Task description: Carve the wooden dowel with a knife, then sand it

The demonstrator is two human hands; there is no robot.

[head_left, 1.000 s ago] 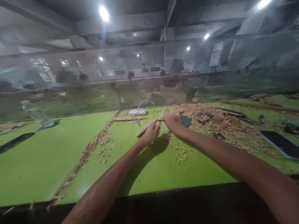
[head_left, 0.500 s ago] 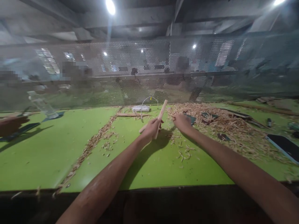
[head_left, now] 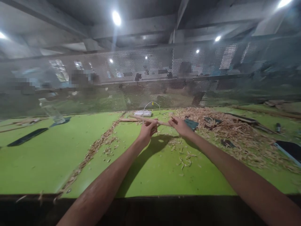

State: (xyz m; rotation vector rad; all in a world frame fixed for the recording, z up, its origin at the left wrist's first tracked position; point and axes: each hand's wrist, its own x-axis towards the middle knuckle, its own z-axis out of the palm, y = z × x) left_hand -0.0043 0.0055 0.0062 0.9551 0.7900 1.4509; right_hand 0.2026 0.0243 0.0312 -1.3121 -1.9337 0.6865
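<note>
My left hand [head_left: 147, 130] is closed around a pale, slim wooden stick [head_left: 162, 122], which now lies nearly level across the view. At the stick's right end my right hand [head_left: 180, 125] pinches with thumb and fingers; whether it also holds something small is hidden. Both hands are above the green tabletop [head_left: 155, 172], casting a shadow on it. Below and right of them lie loose curled wood shavings [head_left: 185, 160]. Behind the left hand, another flat wooden strip [head_left: 128, 120] rests on the table.
A heap of shavings [head_left: 225, 128] with dark green pieces [head_left: 191, 123] spreads to the right. Further right lies a phone [head_left: 290, 152]. A white power strip [head_left: 143, 113] stands before the perforated screen [head_left: 150, 84]. A clear bottle [head_left: 53, 111] leans at left, near a dark flat object [head_left: 28, 137].
The stick has turned from upright to nearly level. My right hand has come from the shavings' edge onto its right end. A co-worker's hand at far left is gone from view.
</note>
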